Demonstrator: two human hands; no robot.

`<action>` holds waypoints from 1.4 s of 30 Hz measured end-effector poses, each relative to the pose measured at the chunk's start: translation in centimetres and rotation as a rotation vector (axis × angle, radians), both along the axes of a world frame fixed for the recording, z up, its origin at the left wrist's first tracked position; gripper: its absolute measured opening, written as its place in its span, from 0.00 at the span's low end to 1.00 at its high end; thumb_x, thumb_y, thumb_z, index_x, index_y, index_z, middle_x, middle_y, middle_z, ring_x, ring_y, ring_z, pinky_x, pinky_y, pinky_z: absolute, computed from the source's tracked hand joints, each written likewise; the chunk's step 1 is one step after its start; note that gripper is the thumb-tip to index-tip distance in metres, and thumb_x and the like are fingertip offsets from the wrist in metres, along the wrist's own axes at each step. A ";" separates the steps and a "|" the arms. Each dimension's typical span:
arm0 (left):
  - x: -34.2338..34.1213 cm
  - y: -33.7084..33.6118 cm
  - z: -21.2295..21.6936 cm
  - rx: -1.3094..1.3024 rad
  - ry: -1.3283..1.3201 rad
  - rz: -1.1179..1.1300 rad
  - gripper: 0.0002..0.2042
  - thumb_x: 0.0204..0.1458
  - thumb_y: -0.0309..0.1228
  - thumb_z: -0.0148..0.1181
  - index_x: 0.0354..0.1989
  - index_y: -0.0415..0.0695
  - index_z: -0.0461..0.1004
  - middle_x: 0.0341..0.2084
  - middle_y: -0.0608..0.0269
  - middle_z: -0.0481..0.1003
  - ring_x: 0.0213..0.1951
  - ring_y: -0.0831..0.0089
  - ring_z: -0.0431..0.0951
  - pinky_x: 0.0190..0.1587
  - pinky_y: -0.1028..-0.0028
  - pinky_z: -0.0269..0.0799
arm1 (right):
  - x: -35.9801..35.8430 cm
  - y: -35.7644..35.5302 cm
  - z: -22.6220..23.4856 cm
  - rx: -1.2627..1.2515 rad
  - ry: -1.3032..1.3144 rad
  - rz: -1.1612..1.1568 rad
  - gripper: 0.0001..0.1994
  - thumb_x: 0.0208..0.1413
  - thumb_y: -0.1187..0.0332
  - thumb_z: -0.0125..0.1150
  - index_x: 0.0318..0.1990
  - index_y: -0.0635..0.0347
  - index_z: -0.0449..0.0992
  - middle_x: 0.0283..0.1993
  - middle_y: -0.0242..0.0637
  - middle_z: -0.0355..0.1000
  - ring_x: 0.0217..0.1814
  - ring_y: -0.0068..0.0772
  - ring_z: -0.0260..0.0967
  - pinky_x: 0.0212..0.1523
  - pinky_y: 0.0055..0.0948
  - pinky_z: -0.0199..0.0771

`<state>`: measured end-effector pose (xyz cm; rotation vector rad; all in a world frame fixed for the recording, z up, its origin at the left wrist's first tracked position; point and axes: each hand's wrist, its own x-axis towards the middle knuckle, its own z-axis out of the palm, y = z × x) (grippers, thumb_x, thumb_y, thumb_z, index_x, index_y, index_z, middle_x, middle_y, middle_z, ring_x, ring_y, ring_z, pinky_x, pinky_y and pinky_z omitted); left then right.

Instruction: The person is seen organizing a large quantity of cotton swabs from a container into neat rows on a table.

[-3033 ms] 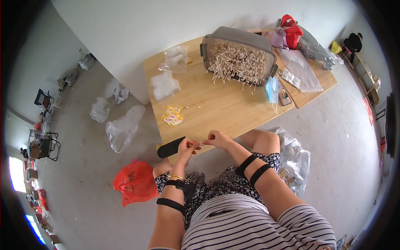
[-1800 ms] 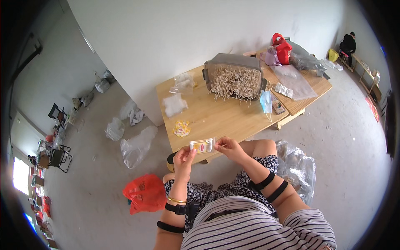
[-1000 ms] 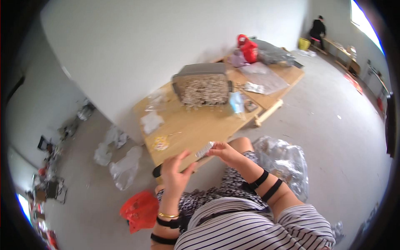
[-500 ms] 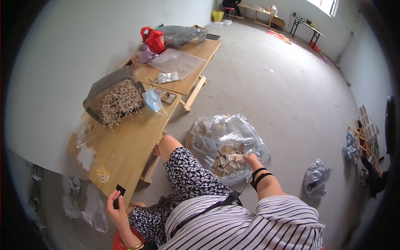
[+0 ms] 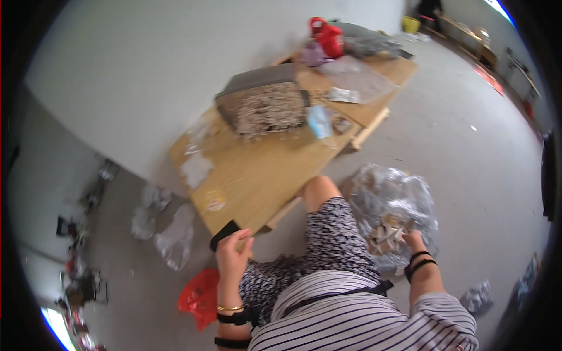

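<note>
You sit at the near corner of a low wooden table (image 5: 275, 169), a clear plastic bag (image 5: 392, 202) of packets on the floor to your right. Your right hand (image 5: 414, 241) dips into that bag, its grip unclear; your left hand (image 5: 233, 254) closes around a small black object (image 5: 224, 234) at the table's near edge.

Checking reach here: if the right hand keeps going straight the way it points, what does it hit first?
The right hand points into the clear plastic bag on the floor; it would probably meet the pale packets inside first, though depth is unclear.
</note>
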<state>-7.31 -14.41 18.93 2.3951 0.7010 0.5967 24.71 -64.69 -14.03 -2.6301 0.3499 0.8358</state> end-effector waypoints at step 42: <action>13.6 36.9 -16.8 0.535 0.344 0.381 0.26 0.50 0.28 0.66 0.59 0.46 0.68 0.59 0.57 0.68 0.62 0.57 0.68 0.63 0.55 0.65 | -9.3 56.0 13.4 0.615 -0.803 0.789 0.04 0.52 0.67 0.65 0.31 0.52 0.74 0.33 0.34 0.68 0.41 0.42 0.66 0.45 0.41 0.61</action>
